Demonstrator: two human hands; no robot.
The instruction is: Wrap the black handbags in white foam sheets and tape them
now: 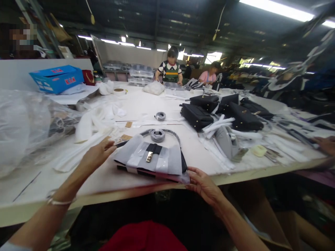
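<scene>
A handbag [136,157] lies flat on the table in front of me, its front covered by white protective sheet and clear film. A gold clasp [149,157] on a black tab shows at its middle. Behind the clasp, a wrapped coiled strap [157,135] rests inside the loop of the dark handle [175,134]. My left hand [98,153] is just off the bag's upper left corner, fingers stretched and holding nothing. At the lower right corner, my right hand [201,183] grips the bag's edge between thumb and fingers.
Black bags [197,116] are grouped at the right, beside white foam rolls [218,125] and a grey tape dispenser [226,143]. Another coiled strap [160,116] lies farther back. Plastic sheeting [23,129] and a blue box [57,79] occupy the left. A co-worker's hand [326,144] reaches in at right.
</scene>
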